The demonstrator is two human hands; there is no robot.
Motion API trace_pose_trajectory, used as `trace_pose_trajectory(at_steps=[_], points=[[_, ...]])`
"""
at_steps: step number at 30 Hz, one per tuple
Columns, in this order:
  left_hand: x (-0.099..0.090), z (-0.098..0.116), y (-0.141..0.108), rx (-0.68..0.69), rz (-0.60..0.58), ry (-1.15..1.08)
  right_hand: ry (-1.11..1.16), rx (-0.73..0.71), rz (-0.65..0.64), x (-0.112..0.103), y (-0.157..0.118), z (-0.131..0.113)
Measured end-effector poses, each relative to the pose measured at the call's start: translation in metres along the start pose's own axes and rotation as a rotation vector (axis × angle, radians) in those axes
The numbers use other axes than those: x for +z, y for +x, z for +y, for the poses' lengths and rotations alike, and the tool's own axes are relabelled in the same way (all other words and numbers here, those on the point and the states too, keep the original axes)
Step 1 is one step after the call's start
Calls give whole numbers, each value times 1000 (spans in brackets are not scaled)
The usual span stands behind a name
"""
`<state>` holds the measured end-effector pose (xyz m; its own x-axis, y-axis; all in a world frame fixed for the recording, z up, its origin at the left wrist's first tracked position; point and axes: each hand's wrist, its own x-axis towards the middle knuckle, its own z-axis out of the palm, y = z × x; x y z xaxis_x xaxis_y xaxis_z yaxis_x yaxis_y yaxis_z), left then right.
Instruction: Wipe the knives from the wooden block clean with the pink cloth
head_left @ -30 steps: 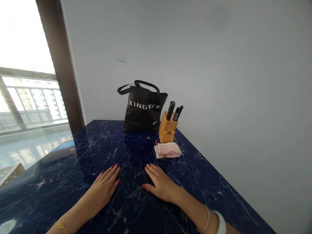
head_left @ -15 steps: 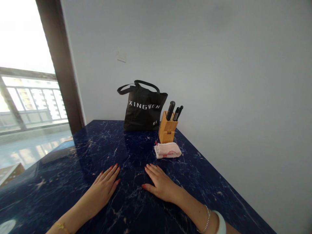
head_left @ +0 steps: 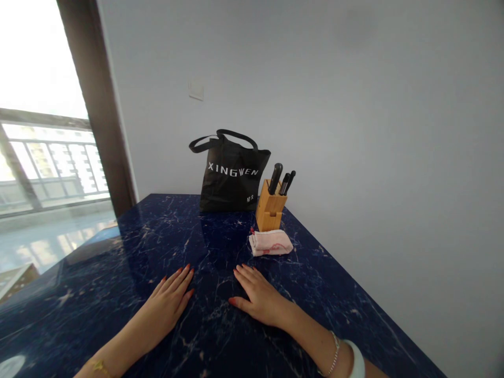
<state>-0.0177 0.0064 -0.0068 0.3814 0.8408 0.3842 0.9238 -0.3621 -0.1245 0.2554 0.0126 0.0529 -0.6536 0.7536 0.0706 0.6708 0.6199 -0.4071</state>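
My left hand [head_left: 167, 302] lies flat on the dark blue marble counter [head_left: 118, 273], fingers spread and holding nothing. My right hand [head_left: 258, 296] rests the same way a short distance to its right, also empty. Nearest to the right hand is a folded pink-and-white cloth [head_left: 271, 243]. Behind the cloth stands a bamboo knife block [head_left: 270, 207] with several black-handled knives [head_left: 281, 178]. To its left stands a black tote bag [head_left: 230, 178] printed "XINGWEN", its handles flopped to the left.
The counter runs along a pale grey wall [head_left: 354, 115] carrying a small white wall switch plate [head_left: 196, 91]. At the left, a dark door frame [head_left: 96, 105] borders a bright glass door [head_left: 43, 157] with a balcony railing beyond it.
Nothing on the counter has moved. My hands stay in place; the whole view shifts only very slightly.
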Motion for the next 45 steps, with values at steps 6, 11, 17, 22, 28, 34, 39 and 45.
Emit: trace_pose_trajectory(at_steps=[6,11,17,22,28,34,39,45], points=[[3,-1,0,-3,10,1,-4,-2,8,1,0,1],[4,-2,-1,6,29,-2,4,4,0,0,0,0],[2,-1,-1,20,5,2,0,4,2,0,0,0],[0,-1,0,21,-11,12,3,9,-2,1,1,1],[0,0,0,5,-10,9,4,8,-4,1,0,1],[3,-1,-1,15,28,-23,-3,5,2,2,1,1],[4,-2,-1,16,14,-7,7,10,-1,0,0,0],[4,-2,0,1,18,-15,8,11,1,1,0,1]])
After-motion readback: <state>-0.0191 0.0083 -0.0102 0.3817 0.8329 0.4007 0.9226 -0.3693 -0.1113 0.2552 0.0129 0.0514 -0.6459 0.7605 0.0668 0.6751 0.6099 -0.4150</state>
